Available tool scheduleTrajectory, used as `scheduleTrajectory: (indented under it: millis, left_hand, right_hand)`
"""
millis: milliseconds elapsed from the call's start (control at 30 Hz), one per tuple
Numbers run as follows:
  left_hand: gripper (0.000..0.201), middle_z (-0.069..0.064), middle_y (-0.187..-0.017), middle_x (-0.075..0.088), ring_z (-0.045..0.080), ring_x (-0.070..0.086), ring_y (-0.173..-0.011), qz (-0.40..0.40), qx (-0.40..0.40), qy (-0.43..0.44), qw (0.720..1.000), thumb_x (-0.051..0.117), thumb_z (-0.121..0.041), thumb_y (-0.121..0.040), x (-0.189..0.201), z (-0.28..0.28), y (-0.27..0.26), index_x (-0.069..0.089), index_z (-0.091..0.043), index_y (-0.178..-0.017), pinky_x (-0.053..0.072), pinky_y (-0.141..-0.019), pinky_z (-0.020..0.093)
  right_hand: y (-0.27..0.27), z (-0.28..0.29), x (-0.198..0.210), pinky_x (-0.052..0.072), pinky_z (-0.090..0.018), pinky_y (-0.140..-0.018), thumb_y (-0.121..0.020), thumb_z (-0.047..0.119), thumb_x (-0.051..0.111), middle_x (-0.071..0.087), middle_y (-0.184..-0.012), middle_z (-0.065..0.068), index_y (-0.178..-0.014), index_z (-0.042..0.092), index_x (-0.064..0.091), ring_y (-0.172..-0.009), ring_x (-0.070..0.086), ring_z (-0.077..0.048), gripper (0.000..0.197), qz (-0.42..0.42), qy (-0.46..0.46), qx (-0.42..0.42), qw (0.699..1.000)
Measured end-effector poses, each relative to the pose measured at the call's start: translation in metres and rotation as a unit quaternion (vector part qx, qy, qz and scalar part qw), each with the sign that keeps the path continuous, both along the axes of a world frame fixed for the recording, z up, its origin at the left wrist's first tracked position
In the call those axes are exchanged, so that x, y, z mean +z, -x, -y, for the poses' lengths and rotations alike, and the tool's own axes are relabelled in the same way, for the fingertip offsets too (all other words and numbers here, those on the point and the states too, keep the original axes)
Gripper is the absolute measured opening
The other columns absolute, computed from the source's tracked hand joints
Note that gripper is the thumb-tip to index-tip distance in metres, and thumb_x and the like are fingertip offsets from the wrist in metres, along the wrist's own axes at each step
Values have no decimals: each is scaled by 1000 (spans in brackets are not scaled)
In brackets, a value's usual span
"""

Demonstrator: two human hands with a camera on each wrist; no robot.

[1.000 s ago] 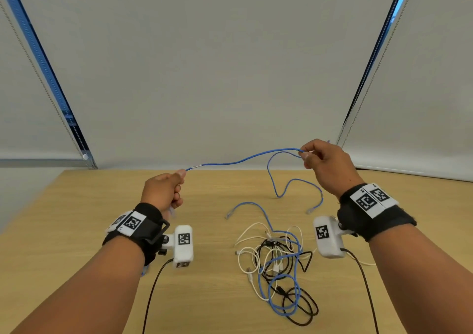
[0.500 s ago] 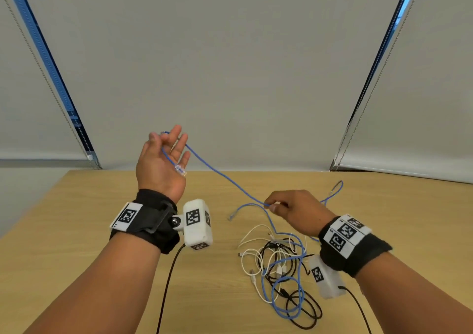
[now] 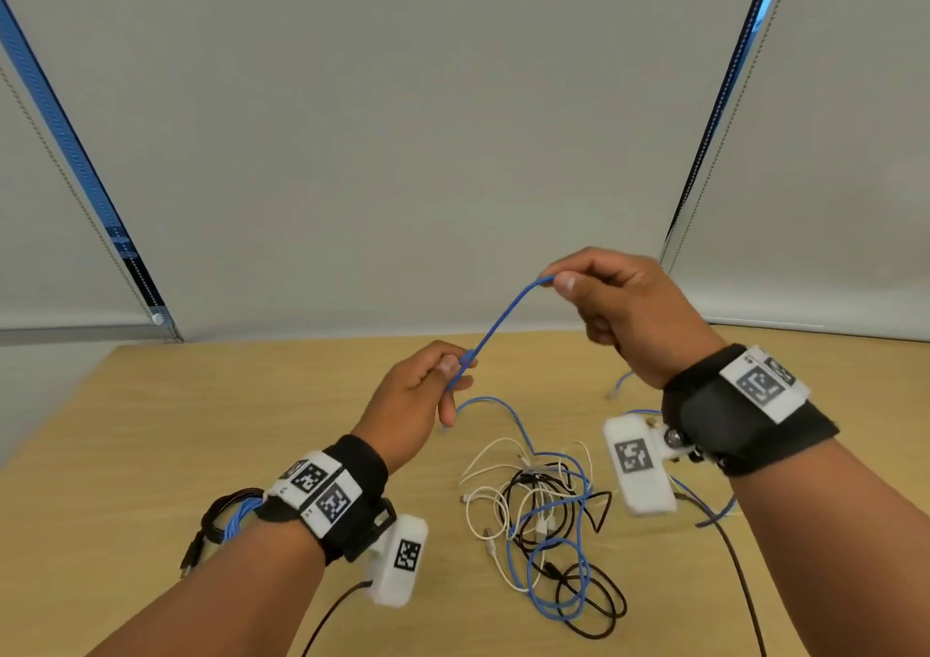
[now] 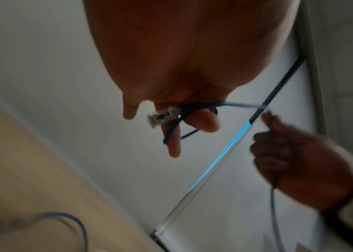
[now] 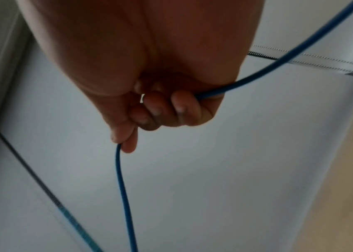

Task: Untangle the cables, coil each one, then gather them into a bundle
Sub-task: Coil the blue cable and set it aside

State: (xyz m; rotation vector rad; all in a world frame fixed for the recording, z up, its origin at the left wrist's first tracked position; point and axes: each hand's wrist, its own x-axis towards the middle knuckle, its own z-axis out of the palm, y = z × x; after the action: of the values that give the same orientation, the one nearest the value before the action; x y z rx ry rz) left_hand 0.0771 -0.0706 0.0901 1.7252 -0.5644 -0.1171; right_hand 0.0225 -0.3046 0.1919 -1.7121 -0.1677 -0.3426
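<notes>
Blue ethernet cable (image 3: 495, 327) runs taut through the air between my hands above the wooden surface (image 3: 151, 430): my right hand (image 3: 619, 314) pinches it up high between thumb and forefinger, my left hand (image 3: 417, 400) pinches it lower, with the slack dropping to the tangle of white, black and blue cables (image 3: 543, 520) below.

From my left wrist, the cable loops around my curled fingers (image 4: 173, 143), its clear plug (image 4: 162, 116) lying against them.

From my right wrist, my fingers (image 5: 125, 136) curl shut around the cable, which leaves the fist on both sides.
</notes>
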Motion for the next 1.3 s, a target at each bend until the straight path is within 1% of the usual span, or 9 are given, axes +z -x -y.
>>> scheduleTrajectory:
  millis: [133, 267, 400, 567, 700, 867, 967, 1200, 1300]
  left_hand:
    - [34, -2, -54, 57, 24, 72, -109, -56, -127, 45, 989, 40, -32, -102, 15, 1, 20, 61, -7, -93, 48, -99, 44]
    - [25, 23, -116, 72, 42, 64, -121, -120, -182, 164, 962, 42, -25, -103, 25, 3, 22, 47, -7, -85, 30, -110, 69]
    - [24, 31, -139, 57, 49, 55, -130, -198, -222, 308, 904, 38, -23, -105, 34, -3, 15, 44, -9, -87, 41, -110, 52]
    - [22, 26, -146, 53, 47, 52, -133, -212, -187, 363, 888, 40, -29, -104, 35, -4, 9, 46, -15, -88, 25, -113, 61]
    - [20, 17, -140, 61, 40, 60, -128, -172, -104, 346, 916, 48, -30, -101, 37, -5, 1, 51, -17, -86, 38, -103, 46]
    - [21, -5, -121, 71, 12, 64, -121, 1, 49, 63, 997, 49, -22, -106, 33, -4, -11, 57, -15, -88, 46, -105, 39]
    - [24, -14, -96, 75, -1, 66, -91, 39, 9, -50, 998, 45, -26, -107, 26, 0, -6, 59, -16, -90, 47, -83, 32]
    - [34, 9, -58, 61, 43, 71, -96, -110, -118, 99, 982, 41, -37, -103, 25, 18, 19, 63, -19, -86, 50, -81, 26]
    - [35, 0, -53, 46, 31, 70, -72, -120, -89, 121, 981, 41, -37, -106, 25, 20, 19, 59, -19, -81, 37, -79, 38]
  right_hand:
    - [-12, 17, -2, 18, -23, -46, -97, 9, 61, 38, -53, 11, -90, 11, 75, -50, 23, -12, 15, -14, -15, -82, 996]
    - [-17, 15, -20, 21, -22, -45, -97, 12, 62, 36, -50, 10, -91, 7, 74, -47, 25, -11, 15, -52, 12, -119, 991]
    - [-15, 6, -47, 28, -15, -42, -97, 16, 64, 42, -47, 15, -92, 5, 74, -44, 32, -3, 16, -82, 60, -96, 990]
    - [-8, -14, -78, 33, -13, -48, -99, 23, 61, 50, -48, 14, -92, 14, 75, -44, 40, 1, 18, -125, 166, -14, 978]
    - [6, -33, -91, 40, -25, -58, -99, 34, 59, 54, -56, 9, -95, 24, 75, -55, 47, -9, 19, -147, 233, 56, 960]
    - [22, -48, -72, 45, -29, -59, -96, 38, 62, 58, -67, 7, -86, 26, 70, -59, 50, -13, 18, -154, 230, 149, 949]
    - [16, -46, -49, 40, -25, -56, -97, 29, 63, 55, -60, 10, -79, 18, 66, -53, 45, -8, 22, -76, 231, 80, 967]
    - [4, -42, -35, 50, -30, -51, -104, 19, 51, 69, -87, -8, -91, 11, 56, -56, 61, -18, 16, -46, 102, 12, 994]
    - [3, -45, -40, 40, -21, -44, -106, 22, 45, 61, -72, 1, -90, 15, 50, -48, 49, -11, 18, -52, 97, 22, 994]
